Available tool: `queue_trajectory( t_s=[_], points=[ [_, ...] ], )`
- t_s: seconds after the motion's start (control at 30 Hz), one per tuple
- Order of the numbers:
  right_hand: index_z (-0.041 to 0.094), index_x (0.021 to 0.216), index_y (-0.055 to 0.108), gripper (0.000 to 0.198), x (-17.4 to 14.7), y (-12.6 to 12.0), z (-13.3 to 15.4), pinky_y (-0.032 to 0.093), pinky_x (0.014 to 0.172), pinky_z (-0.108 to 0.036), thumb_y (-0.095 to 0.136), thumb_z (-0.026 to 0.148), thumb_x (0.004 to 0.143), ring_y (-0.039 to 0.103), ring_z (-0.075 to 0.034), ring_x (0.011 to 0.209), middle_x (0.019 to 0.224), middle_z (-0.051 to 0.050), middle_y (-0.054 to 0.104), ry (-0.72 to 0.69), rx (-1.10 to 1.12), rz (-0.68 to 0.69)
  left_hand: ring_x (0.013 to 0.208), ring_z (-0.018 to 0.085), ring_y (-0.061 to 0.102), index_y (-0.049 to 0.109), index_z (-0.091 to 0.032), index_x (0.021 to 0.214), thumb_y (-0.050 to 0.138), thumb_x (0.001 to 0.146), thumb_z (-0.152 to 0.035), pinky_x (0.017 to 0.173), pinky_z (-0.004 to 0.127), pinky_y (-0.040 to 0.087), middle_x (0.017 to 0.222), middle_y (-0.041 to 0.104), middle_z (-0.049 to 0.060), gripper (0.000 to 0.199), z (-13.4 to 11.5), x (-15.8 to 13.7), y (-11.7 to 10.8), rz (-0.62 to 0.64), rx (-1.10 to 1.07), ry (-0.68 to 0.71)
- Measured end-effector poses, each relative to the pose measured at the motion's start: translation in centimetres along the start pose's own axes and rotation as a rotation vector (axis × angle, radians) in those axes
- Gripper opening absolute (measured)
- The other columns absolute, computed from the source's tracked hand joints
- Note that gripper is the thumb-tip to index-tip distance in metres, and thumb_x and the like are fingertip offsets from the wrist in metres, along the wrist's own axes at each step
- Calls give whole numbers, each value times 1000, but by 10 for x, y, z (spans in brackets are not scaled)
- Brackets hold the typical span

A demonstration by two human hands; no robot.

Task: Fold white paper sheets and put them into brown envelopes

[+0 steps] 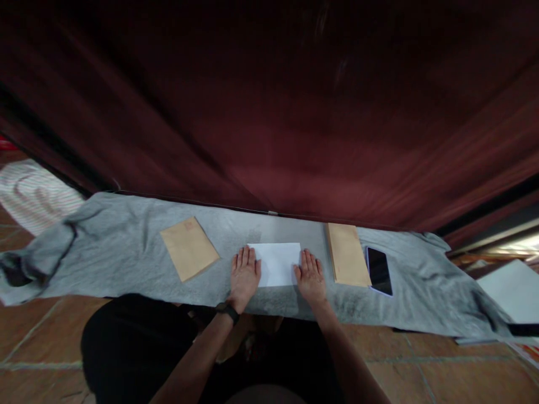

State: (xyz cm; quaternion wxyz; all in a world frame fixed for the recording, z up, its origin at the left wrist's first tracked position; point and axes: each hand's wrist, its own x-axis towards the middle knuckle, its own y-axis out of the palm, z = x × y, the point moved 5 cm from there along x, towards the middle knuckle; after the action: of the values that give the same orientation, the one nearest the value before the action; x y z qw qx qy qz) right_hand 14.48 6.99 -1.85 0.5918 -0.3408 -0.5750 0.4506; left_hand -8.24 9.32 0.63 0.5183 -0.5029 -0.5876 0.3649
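A white sheet of paper (277,265) lies flat on a grey cloth (138,247) in front of me. My left hand (245,275) rests palm down at its left edge, fingers stretched out, with a dark band on the wrist. At the opposite edge my right hand (310,279) also lies flat, thumb touching the paper. Neither hand grips anything. To the left sits a brown envelope (190,248), set at an angle, with a small reddish mark near its top. Right of my right hand is a stack of brown envelopes (348,255).
A phone (379,271) with a dark screen lies just right of the stack, close against it. Behind the cloth rises a dark red surface (269,140). Striped fabric (37,193) is at the far left, a white panel (511,292) at the far right. Tiled floor (400,365) shows below.
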Motion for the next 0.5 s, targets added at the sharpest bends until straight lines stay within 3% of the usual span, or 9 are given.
queue_trajectory(
  t_s=[0.17,0.27,0.5],
  points=[
    [6,152,37,57,-1,-2,1,27,116,-48,30,38,105,40,-30,143,154,-20,43,8,-5,-6,137,26,47,49,-10,143,34,98,-24,116,41,33,148,52,16,50,-14,41,-5,145,-27,147],
    [6,152,37,57,0,-2,1,27,116,-48,31,37,105,41,-30,142,153,-20,44,9,-9,-10,125,28,54,57,-12,134,41,94,-21,108,43,40,137,59,16,44,-17,59,-8,194,-24,159],
    [7,151,39,56,1,-2,-1,27,117,-46,33,39,105,41,-29,142,153,-18,45,19,4,23,117,31,56,63,-17,118,59,88,-27,101,45,41,122,65,15,32,-8,79,-12,276,-49,142]
  ],
)
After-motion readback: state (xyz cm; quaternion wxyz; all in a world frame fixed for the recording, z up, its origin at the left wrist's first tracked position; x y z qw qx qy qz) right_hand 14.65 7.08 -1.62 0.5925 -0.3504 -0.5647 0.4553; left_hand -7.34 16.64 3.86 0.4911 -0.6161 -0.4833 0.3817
